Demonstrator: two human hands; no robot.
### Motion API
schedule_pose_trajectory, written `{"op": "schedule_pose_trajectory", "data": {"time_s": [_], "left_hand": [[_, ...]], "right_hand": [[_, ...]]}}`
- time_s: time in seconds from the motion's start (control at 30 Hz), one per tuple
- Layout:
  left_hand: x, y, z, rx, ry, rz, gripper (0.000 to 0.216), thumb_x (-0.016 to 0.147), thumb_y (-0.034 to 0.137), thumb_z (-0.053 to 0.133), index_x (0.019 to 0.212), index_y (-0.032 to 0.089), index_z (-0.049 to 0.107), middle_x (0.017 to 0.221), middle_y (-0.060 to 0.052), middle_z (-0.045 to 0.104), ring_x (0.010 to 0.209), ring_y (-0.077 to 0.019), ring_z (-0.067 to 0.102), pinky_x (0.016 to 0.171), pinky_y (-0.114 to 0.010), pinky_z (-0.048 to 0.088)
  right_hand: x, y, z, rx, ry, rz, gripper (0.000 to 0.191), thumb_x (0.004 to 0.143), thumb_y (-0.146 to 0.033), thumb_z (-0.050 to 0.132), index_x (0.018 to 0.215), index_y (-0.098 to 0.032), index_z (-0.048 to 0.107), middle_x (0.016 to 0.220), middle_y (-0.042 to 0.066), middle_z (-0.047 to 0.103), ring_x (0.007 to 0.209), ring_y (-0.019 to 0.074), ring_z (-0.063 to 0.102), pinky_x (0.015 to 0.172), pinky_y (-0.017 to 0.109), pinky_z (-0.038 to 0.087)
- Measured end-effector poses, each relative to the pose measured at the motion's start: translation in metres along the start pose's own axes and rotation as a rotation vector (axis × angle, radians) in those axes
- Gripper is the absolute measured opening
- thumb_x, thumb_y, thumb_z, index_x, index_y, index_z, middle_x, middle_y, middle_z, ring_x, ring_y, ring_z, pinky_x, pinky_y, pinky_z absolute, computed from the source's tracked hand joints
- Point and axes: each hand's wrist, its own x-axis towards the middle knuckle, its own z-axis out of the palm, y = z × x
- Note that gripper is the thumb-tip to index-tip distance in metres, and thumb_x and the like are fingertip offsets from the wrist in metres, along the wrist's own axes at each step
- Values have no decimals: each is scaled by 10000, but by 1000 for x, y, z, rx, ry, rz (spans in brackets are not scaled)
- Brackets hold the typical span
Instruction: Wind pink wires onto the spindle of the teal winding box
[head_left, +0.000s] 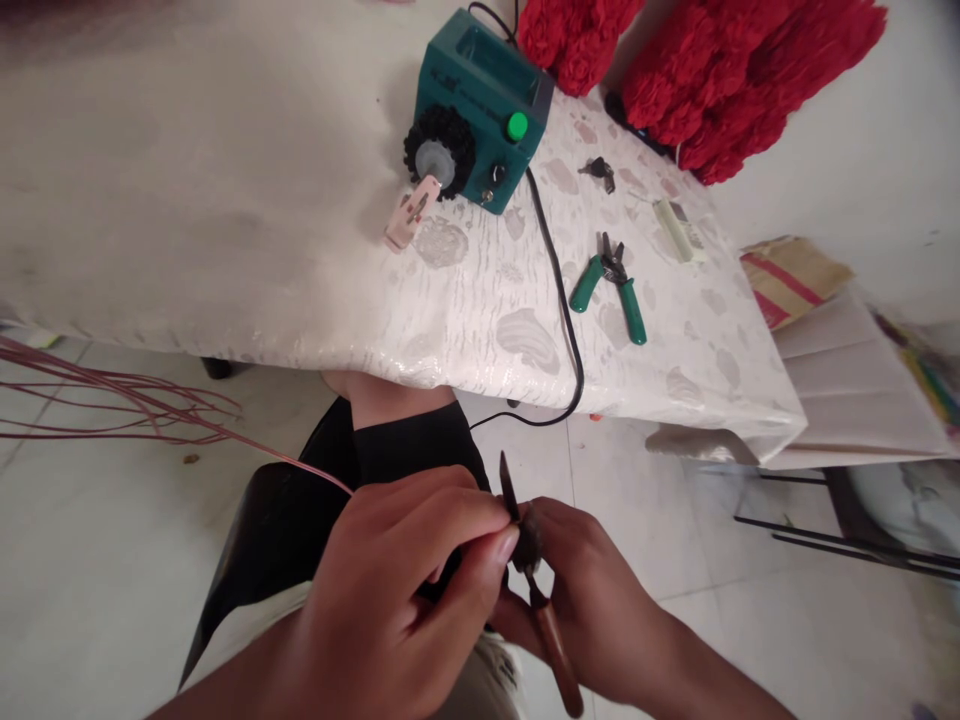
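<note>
My left hand (405, 590) is closed in a pinch on a thin reddish wire (300, 465) that runs off to the left. My right hand (592, 590) is wrapped round brown-handled pliers (551, 635), whose dark jaws point up between my two hands. Both hands meet low in the view, above my lap and in front of the table edge.
A table with a white patterned cloth (262, 250) holds a green machine (480, 105) with a black spool and a pink clip, its black cord (559, 290), green-handled pliers (611, 280), keys (598, 172) and red fluffy bundles (720, 70). Several reddish wires (112, 400) fan out at left.
</note>
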Motion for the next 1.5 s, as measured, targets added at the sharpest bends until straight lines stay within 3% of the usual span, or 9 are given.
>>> {"op": "schedule_pose_trajectory", "data": {"time_s": [0.63,0.87,1.03,1.27,1.5], "left_hand": [[1,-1,2,-7,2,-4,186,907,72,530,841,242,495,623,89,561,483,-65,559,472,-194,451],[-1,0,0,-9,-3,7,183,898,68,527,829,237,509,612,74,592,547,-94,635,467,-198,453],[-1,0,1,-24,2,-5,184,904,78,532,825,240,496,606,88,551,497,-74,588,452,-194,431],[0,-2,0,-20,-11,-10,174,908,83,531,813,228,511,603,65,543,605,-109,671,456,-202,438],[-3,-1,2,5,-6,-20,184,921,95,525,819,241,480,606,75,564,519,-95,608,442,-222,421]], "right_hand": [[0,0,2,-18,21,-2,275,833,-393,747,770,-179,587,714,14,641,611,144,563,576,252,420],[0,0,3,-15,48,-30,256,808,-381,774,812,-183,611,716,8,646,604,144,570,571,255,421],[0,1,5,-29,43,-16,260,802,-388,776,823,-175,628,752,26,671,649,168,597,602,278,441],[-1,0,4,-18,20,13,266,805,-401,765,836,-175,629,763,24,671,654,169,594,598,282,448],[-1,0,4,-22,7,22,246,824,-392,740,838,-176,622,762,28,671,648,171,585,588,285,445]]}}
